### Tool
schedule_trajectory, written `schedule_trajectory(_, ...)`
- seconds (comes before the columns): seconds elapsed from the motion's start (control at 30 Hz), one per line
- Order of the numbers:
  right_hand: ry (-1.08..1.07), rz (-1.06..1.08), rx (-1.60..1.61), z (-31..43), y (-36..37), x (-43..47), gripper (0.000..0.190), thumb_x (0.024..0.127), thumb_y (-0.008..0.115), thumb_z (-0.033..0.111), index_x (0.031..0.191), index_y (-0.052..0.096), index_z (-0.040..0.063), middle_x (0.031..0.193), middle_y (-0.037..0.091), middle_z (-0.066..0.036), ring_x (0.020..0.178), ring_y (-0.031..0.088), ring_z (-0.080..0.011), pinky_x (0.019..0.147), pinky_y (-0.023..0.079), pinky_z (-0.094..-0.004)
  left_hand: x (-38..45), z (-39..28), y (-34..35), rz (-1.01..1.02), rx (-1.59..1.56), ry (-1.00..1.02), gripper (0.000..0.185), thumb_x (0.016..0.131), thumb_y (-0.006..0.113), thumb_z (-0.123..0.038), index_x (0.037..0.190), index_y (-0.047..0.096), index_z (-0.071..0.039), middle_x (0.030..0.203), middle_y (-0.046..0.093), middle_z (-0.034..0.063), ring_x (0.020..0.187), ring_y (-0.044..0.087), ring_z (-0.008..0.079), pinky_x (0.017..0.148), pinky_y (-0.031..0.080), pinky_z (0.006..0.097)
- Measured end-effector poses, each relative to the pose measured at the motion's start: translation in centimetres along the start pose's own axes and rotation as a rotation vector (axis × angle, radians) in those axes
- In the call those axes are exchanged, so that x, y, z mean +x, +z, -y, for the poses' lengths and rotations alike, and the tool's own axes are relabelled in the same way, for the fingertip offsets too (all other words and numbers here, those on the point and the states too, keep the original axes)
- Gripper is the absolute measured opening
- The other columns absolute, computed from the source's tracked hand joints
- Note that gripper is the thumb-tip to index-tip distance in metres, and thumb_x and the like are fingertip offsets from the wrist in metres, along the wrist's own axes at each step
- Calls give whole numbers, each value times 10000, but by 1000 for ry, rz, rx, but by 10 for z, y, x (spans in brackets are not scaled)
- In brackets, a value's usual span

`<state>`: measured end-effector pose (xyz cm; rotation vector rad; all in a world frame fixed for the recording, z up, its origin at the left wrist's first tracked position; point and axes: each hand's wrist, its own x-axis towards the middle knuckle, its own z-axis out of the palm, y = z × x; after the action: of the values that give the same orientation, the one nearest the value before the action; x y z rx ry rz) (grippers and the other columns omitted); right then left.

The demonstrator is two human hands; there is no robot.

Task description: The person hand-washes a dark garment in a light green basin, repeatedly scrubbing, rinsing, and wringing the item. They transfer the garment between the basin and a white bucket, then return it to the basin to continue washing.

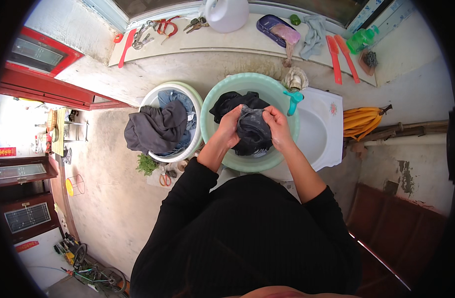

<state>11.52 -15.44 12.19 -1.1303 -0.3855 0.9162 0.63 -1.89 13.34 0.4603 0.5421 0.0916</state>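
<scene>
A round green plastic basin (pixel 213 146) stands on a white sink (pixel 332 138), under a tap with a turquoise handle (pixel 294 97). Inside the basin lies wet black clothing (pixel 227 101). Above it my left hand (pixel 228 126) and my right hand (pixel 278 124) pinch the two sides of a dark grey cloth (pixel 254 128), whose lower part hangs in the basin. It looks wet, with whitish patches. At the left, a white tub (pixel 195 134) holds blue denim clothing (pixel 172 97) and a dark grey garment (pixel 156 124) draped over its rim.
Along the ledge (pixel 220 44) lie red-handled brushes (pixel 335 59), a soap dish (pixel 265 27), a grey rag (pixel 314 37), keys (pixel 196 24) and a white plastic jug (pixel 226 15). A green bottle (pixel 359 41) stands at the right. Orange-handled scissors (pixel 165 179) lie below the tub.
</scene>
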Motion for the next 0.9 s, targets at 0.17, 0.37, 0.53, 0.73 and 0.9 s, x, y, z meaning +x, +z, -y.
schedule_trajectory(0.17,-548,-286,-929,-5,27,29,138,891,652,140,827,550,72,676,631,-74,590,631,-227,554,478,-319,36,41,-14,-107,-307,-37,317,1032,404,-308,1133,598,-78,1046,669,86,906,680,236,834,566,379)
schedule_trajectory(0.37,-354,-343,-1015,-47,47,28,142,909,631,202,957,553,94,745,647,-140,649,631,-388,531,473,-434,42,51,-25,-140,-192,-11,310,1034,399,-364,1083,611,-144,989,658,24,925,638,184,779,511,312)
schedule_trajectory(0.53,-530,-191,-1150,-80,58,9,105,906,594,169,1003,633,155,711,644,-142,655,644,-362,583,502,-429,83,83,-108,316,-228,139,337,1042,333,-311,1161,590,-128,1055,636,42,988,606,172,877,485,334)
schedule_trajectory(0.73,-418,-350,-1028,-49,21,49,126,941,558,203,1003,651,145,814,682,-147,700,656,-371,591,510,-445,54,57,-18,-240,-115,-193,349,1038,328,-310,1188,588,-131,1164,648,46,1066,621,205,903,509,388)
schedule_trajectory(0.9,-483,-97,-1045,-52,69,14,123,915,578,166,1012,651,154,803,681,-122,706,656,-360,591,499,-446,77,112,-111,174,55,412,377,1030,323,-323,1241,561,-120,1244,614,38,1115,593,200,922,476,395)
